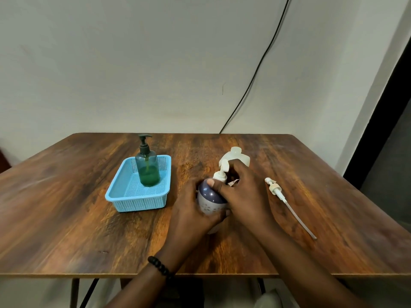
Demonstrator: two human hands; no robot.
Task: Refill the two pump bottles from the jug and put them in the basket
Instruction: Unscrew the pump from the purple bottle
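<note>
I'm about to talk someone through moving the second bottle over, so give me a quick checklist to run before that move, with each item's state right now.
1. Left hand holds the round white and purple pump bottle by its body: ok.
2. Right hand is at that bottle's white pump head; whether the pump is screwed tight: cannot tell.
3. Light blue plastic mesh basket has free floor in front of the dark green pump bottle standing in it: ok.
4. Fill level of the held bottle: cannot tell, its body is opaque.
5. Translucent white jug has no cap on it; its loose pump with long tube lies on the wooden table: not ok.
</note>
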